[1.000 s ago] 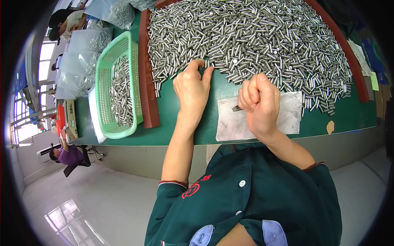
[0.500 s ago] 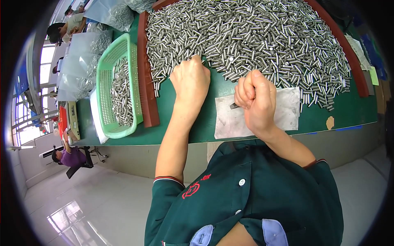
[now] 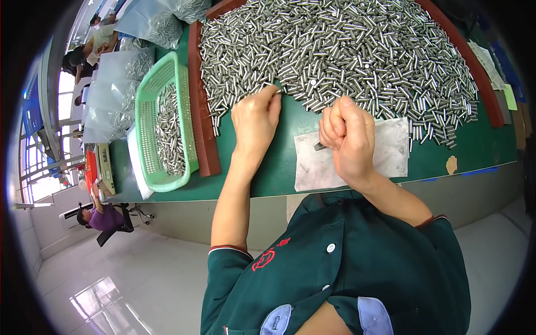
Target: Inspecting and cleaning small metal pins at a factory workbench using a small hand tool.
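Observation:
A wide heap of short, shiny metal pins [image 3: 346,53] covers the far part of the green table [image 3: 268,162]. At its near edge is my left hand [image 3: 254,120], back up, index finger stretched to the pins and thumb a little apart from it. The other fingers curl under, hidden. A small dark piece lies by the index fingertip; I cannot tell whether it is touched. My right hand [image 3: 352,137] is closed above a smudged white cloth [image 3: 312,170], thumb on top. From its curled fingers sticks the end of a dark metal piece [image 3: 319,146]; the rest is hidden.
Red-brown rails [image 3: 205,134] border the heap. Left of them stands a light green basket [image 3: 146,139] with pins inside. Clear plastic bags [image 3: 109,97] of pins, a scale [image 3: 104,167] and co-workers [image 3: 106,216] are farther left. Papers [image 3: 484,64] lie at the right.
My left hand has drawn back slightly toward me and left, and its index finger and thumb now show apart. My right hand stays closed in nearly the same place.

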Demonstrator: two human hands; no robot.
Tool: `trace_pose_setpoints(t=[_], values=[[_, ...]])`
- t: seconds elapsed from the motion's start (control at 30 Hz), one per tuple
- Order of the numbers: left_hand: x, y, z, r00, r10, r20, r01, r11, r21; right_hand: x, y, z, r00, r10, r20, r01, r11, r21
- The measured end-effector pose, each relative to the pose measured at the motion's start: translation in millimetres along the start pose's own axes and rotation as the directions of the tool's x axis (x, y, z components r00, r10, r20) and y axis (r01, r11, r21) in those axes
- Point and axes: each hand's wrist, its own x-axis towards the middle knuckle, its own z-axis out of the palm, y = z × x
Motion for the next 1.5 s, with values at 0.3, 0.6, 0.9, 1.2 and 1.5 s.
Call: trace_pose_setpoints(t=[0.3, 0.6, 0.9, 1.2, 1.5], values=[[-22.6, -1.3, -4.7, 0.970, -0.222, 0.093, 0.222, 0.669, -0.710, 0.7, 0.9, -3.6, 1.000, 0.011, 0.024, -0.013, 0.998, 0.064], [-22.1, -3.0, -6.3, 0.963, -0.251, 0.102, 0.234, 0.579, -0.781, 0.7, 2.9, -2.8, 1.000, -0.003, 0.013, 0.002, 0.998, 0.058], [-22.6, -4.9, -6.3, 0.945, -0.270, 0.182, 0.300, 0.507, -0.808, 1.3, 1.8, -1.1, 1.000, -0.012, 0.009, 0.012, 0.999, 0.041], [-22.4, -7.9, -5.2, 0.929, -0.288, 0.231, 0.340, 0.421, -0.841, 1.8, 2.6, -1.0, 1.000, -0.015, 0.022, 0.014, 0.999, 0.045], [-19.9, -13.7, -8.2, 0.819, -0.150, 0.554, 0.491, -0.317, -0.812, 1.9, 2.8, -0.1, 1.000, -0.008, 0.016, 0.007, 0.999, 0.038]])
